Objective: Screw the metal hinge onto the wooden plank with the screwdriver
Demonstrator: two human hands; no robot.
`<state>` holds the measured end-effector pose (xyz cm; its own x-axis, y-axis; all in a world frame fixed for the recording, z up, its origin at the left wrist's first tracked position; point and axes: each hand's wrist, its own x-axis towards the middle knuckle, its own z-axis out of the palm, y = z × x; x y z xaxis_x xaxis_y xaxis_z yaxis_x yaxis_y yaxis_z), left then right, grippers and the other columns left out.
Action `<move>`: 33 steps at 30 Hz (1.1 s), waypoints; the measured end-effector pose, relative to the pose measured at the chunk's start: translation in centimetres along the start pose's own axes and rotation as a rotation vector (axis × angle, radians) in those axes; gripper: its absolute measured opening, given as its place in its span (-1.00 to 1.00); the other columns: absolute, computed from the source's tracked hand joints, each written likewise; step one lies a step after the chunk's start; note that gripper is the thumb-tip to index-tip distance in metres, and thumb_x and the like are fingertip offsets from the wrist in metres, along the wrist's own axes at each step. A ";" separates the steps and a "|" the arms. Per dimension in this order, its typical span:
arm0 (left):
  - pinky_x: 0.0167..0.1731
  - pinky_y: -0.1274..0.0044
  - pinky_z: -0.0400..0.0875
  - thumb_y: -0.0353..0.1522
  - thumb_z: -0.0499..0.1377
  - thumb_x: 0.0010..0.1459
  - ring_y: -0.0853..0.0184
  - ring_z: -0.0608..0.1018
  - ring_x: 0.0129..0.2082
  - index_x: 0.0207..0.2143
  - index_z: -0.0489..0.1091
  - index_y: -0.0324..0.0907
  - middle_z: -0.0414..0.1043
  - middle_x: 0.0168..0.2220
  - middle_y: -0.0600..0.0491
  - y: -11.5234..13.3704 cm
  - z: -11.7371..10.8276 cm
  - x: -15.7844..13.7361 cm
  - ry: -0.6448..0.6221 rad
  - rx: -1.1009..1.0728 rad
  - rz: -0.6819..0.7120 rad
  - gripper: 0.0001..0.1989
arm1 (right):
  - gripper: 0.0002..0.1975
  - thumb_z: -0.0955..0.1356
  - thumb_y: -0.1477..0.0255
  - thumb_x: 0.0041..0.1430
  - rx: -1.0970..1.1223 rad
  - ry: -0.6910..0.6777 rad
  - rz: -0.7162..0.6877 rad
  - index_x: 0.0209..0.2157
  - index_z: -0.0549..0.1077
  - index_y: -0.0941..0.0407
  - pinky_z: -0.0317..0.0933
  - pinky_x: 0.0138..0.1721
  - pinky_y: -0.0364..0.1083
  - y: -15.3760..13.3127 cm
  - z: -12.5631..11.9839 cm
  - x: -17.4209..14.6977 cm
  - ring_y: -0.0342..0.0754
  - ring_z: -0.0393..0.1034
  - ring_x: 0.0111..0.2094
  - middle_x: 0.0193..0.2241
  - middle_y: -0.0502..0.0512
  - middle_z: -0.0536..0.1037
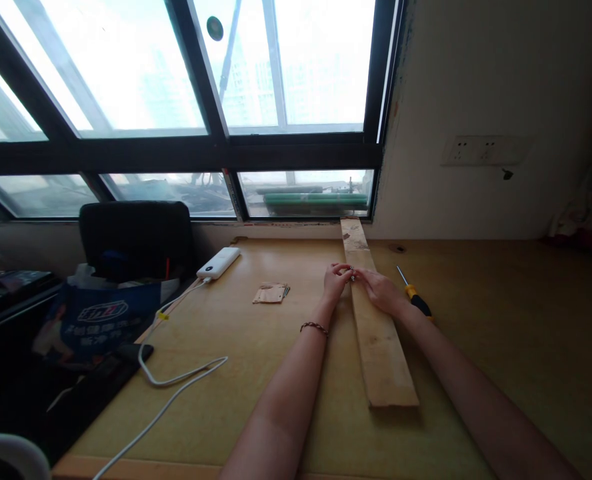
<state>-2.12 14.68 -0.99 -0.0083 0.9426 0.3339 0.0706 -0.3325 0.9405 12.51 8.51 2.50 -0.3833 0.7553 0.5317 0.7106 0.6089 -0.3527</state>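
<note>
A long, pale wooden board (383, 357) lies lengthwise on the table, its far end by the window sill. Over the board's left edge, my left hand (335, 280) is closed in a pinch around a small, dark, shiny metal piece (353, 272), too small to identify. My right hand (380, 292) rests along the board's right side, its fingertips drawn together at the same metal piece. Right of the board lies a screwdriver (415, 295) with a yellow and black handle. To the left is a small flat piece of cardboard (270, 293) with several thin screws or nails (287, 291) at its edge.
A white power bank (219, 263) with a white cable (176, 382) lies along the table's left side. Beyond that edge stand a black chair (136, 233) and a blue bag (101, 320). The window (296, 153) and a wall with sockets (486, 151) border the table (501, 373).
</note>
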 end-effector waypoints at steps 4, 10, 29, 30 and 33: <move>-0.35 0.61 0.32 -0.36 0.24 -0.14 0.41 0.40 -0.33 -0.42 0.48 -0.21 0.33 -0.25 -0.01 -0.1 0.2 -0.1 0.051 -0.011 0.009 -0.84 | -0.52 0.15 0.63 0.09 -0.011 -0.006 -0.002 0.05 0.22 0.06 0.19 0.00 0.00 0.2 0.1 0.0 -0.03 0.29 -0.02 -0.02 0.09 0.38; -0.19 0.55 0.31 -0.35 0.26 -0.17 0.34 0.41 -0.21 -0.42 0.49 -0.23 0.36 -0.29 -0.01 -0.7 0.5 0.0 0.067 -0.135 0.040 -0.81 | -0.51 0.15 0.65 0.07 -0.006 -0.008 -0.001 0.05 0.23 0.07 0.17 0.02 0.00 0.0 0.1 0.0 -0.03 0.28 -0.01 -0.01 0.10 0.38; -0.20 0.50 0.29 -0.35 0.30 -0.26 0.29 0.40 -0.18 -0.43 0.52 -0.22 0.31 -0.16 -0.04 -0.4 0.5 -0.3 0.003 -0.433 -0.075 -0.77 | -0.49 0.15 0.68 0.04 -0.009 -0.008 0.008 0.04 0.24 0.08 0.18 0.02 -0.02 -0.1 0.1 0.0 -0.06 0.28 -0.01 -0.01 0.10 0.38; -0.19 0.50 0.28 -0.35 0.30 -0.26 0.28 0.39 -0.18 -0.43 0.52 -0.22 0.31 -0.17 -0.04 -0.2 0.5 -0.4 0.008 -0.430 -0.071 -0.77 | -0.49 0.15 0.68 0.04 -0.008 -0.007 0.006 0.04 0.24 0.08 0.17 0.02 -0.02 -0.1 0.1 0.0 -0.06 0.27 0.00 -0.01 0.11 0.38; -0.17 0.49 0.27 -0.36 0.30 -0.25 0.27 0.38 -0.15 -0.43 0.52 -0.21 0.31 -0.17 -0.03 0.1 0.5 -0.5 0.017 -0.440 -0.063 -0.78 | -0.50 0.15 0.67 0.04 -0.009 -0.009 0.003 0.04 0.24 0.09 0.17 0.02 -0.02 -0.2 0.0 0.0 -0.06 0.27 0.00 -0.01 0.11 0.38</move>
<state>-1.58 14.19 -1.13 -0.0160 0.9621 0.2724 -0.3614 -0.2595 0.8956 12.35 8.44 2.55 -0.3862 0.7594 0.5236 0.7168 0.6043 -0.3477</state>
